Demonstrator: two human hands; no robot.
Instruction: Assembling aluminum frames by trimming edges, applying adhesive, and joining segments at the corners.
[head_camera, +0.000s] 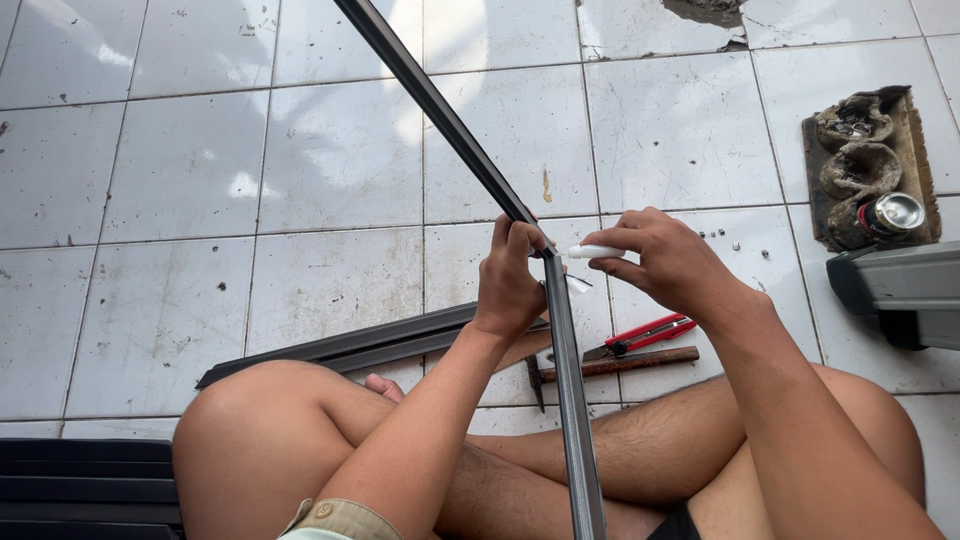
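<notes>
I see the left hand clamped around a dark metal bar at its bend above the crossed legs, while the right hand pinches a white marker, tip at the joint. Marking seems to be the step in hand (pliers and hammer lie idle on the tiles); I judge a steady bar matters next.

Location: informal floor-level metalworking area.
Indicators: worn white tiled floor, cracked at top; dark metal profiles on it; hammer, red-handled pliers, and a wooden tray holding grimy containers.
</notes>
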